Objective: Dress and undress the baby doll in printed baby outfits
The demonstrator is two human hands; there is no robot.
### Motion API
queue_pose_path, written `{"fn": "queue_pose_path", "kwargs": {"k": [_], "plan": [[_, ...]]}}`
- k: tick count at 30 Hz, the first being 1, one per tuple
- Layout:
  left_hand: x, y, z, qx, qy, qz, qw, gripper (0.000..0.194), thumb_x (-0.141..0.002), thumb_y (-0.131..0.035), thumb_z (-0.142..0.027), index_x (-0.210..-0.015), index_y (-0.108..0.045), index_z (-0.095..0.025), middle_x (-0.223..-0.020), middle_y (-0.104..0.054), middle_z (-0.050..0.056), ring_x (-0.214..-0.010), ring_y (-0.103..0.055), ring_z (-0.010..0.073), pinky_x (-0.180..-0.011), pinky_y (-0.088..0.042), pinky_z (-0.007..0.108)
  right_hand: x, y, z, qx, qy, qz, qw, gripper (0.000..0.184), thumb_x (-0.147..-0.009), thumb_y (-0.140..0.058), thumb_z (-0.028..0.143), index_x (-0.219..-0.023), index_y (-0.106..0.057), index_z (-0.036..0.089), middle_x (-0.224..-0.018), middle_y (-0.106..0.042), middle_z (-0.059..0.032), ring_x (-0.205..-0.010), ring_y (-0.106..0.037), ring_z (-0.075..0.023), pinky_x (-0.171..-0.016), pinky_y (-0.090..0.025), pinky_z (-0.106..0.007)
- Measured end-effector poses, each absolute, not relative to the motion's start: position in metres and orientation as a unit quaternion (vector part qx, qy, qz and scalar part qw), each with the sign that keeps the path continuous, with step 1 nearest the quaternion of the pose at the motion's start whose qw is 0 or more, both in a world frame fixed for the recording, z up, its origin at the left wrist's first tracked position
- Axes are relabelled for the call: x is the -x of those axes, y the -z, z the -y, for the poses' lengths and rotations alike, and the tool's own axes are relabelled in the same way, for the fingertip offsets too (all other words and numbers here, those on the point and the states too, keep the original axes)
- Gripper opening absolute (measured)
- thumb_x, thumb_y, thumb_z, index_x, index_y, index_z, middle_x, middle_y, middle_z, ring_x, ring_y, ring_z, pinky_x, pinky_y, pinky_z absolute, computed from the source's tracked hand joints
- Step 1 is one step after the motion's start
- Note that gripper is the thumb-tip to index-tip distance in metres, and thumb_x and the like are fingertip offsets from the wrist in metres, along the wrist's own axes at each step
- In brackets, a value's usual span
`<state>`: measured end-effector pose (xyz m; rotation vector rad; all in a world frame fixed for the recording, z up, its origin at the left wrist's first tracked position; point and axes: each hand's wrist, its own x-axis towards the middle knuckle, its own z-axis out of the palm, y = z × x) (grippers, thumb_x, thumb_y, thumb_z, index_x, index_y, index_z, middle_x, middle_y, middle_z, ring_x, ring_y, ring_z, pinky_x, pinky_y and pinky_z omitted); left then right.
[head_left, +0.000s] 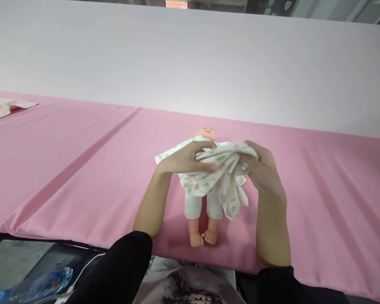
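A baby doll [194, 207] lies on its back with its head away from me and its bare feet toward me. It wears a white top printed with small green marks [169, 156], one sleeve spread out to the left. Above its body I hold up a bunched white printed baby garment [223, 166]. My left hand [191, 158] grips its left side, thumb in front. My right hand [261, 166] is closed around its right side, fingertips partly hidden in the folds. Loose ends of the cloth hang over the doll's belly and legs.
The table has a creased pink cloth [82, 177] over it, with a white panel [177, 59] standing behind. A pale pink fabric piece [6, 106] lies at the far left. Below the table's edge, a plastic bottle [47, 283] and a white cable [87, 268] rest on a black seat.
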<state>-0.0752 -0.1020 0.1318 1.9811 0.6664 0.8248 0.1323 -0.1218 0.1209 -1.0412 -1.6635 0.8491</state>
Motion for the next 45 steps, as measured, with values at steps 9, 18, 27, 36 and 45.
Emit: {"fn": "queue_pose_path", "kwargs": {"k": [9,18,27,36,45], "plan": [[0.066,-0.116,0.1,-0.699,-0.456,-0.337,0.435,0.026,-0.079,-0.06,-0.046,-0.084,-0.063,-0.02,-0.081,-0.062,0.003,-0.077,-0.059,0.0176,-0.065,-0.048,0.028,-0.136,-0.123,0.129,0.403,-0.395,0.724,0.397,0.033,-0.078,-0.059,0.053,-0.095,-0.062,0.025,-0.078,-0.064,-0.0032,-0.072,-0.063,-0.0221,-0.056,-0.052,-0.032],[0.054,-0.118,0.103,-0.713,-0.406,-0.303,0.484,0.032,-0.081,-0.058,-0.047,-0.098,-0.064,-0.02,-0.09,-0.067,0.004,-0.086,-0.063,0.0198,-0.07,-0.051,0.028,-0.139,-0.123,0.123,0.4,-0.449,0.672,0.432,0.028,-0.069,-0.071,0.035,-0.092,-0.065,0.02,-0.086,-0.068,-0.0044,-0.077,-0.065,-0.0228,-0.059,-0.053,-0.032],[0.064,-0.12,0.095,-0.768,-0.313,-0.284,0.482,0.032,-0.074,-0.069,-0.038,-0.099,-0.065,-0.018,-0.094,-0.069,0.005,-0.087,-0.064,0.0212,-0.072,-0.052,0.031,-0.137,-0.118,0.118,0.393,-0.474,0.629,0.475,0.037,-0.074,-0.06,0.048,-0.101,-0.061,0.022,-0.089,-0.067,-0.0059,-0.084,-0.066,-0.0255,-0.065,-0.055,-0.036],[0.052,-0.108,0.092,-0.712,-0.396,-0.224,0.535,0.032,-0.083,-0.06,-0.042,-0.1,-0.065,-0.016,-0.092,-0.067,0.006,-0.091,-0.063,0.0202,-0.08,-0.051,0.032,-0.134,-0.125,0.124,0.446,-0.468,0.704,0.294,0.042,-0.064,-0.077,0.036,-0.101,-0.064,0.022,-0.096,-0.068,-0.0044,-0.087,-0.065,-0.0232,-0.068,-0.055,-0.031],[0.06,-0.109,0.086,-0.807,-0.228,-0.246,0.486,0.054,-0.059,-0.081,-0.031,-0.107,-0.061,-0.018,-0.09,-0.067,0.004,-0.088,-0.063,0.021,-0.08,-0.049,0.034,-0.14,-0.119,0.113,0.506,-0.423,0.666,0.349,0.02,-0.063,-0.072,0.029,-0.073,-0.066,0.013,-0.065,-0.06,0.0006,-0.061,-0.054,-0.0131,-0.051,-0.042,-0.022]]}}
